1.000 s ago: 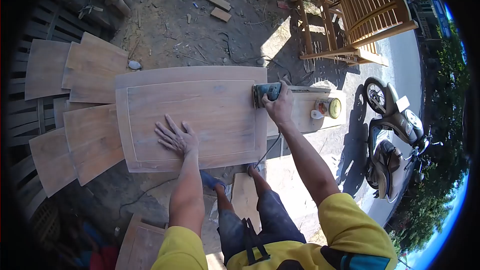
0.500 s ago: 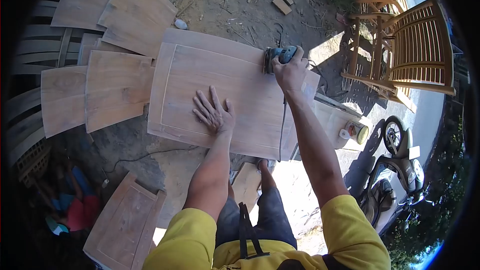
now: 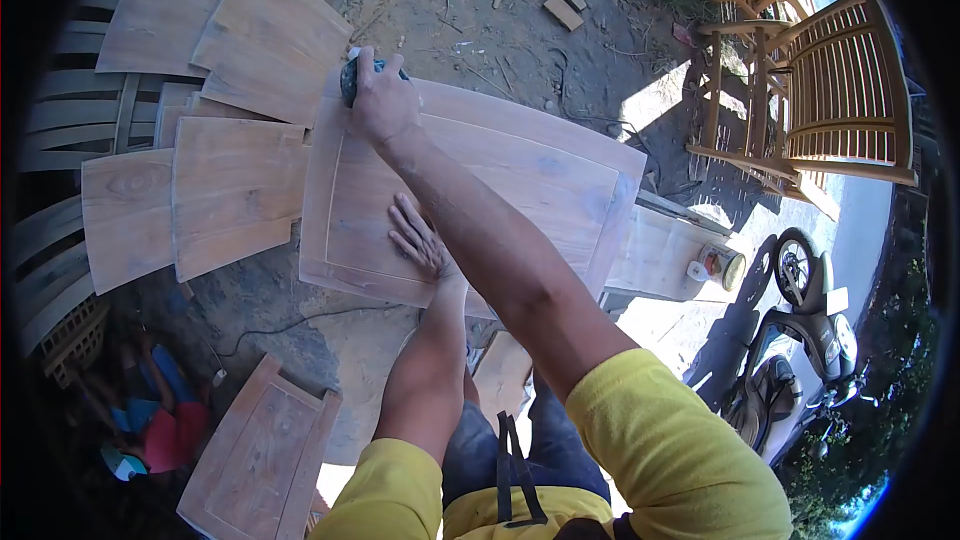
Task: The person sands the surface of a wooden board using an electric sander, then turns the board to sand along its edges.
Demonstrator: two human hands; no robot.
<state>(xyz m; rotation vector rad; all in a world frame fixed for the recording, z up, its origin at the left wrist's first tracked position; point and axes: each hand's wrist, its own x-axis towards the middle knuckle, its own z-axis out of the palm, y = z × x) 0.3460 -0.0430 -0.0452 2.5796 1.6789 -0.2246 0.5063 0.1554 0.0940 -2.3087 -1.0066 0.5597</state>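
Note:
A large framed wooden panel (image 3: 500, 175) lies flat in front of me, pale with dust. My right hand (image 3: 388, 105) grips a teal power sander (image 3: 350, 80) at the panel's far left corner; the hand and wrist cover much of the tool. My left hand (image 3: 418, 240) rests flat on the panel's lower left part, fingers stretched out, partly overlapped by my right forearm. Beneath the panel's right end shows a pale board (image 3: 650, 250) with an opened tin (image 3: 722, 266) on it.
Several wooden panels (image 3: 235, 185) lean and overlap at the left. Another framed panel (image 3: 260, 450) stands lower left, near a crouching person in red (image 3: 180, 435). Wooden slatted chairs (image 3: 840, 90) and a motorbike (image 3: 800, 340) are at right. A cord (image 3: 300, 320) crosses the ground.
My right hand has carried the sander along the panel's far edge from the right end to the left corner. My left hand stays flat in nearly the same place.

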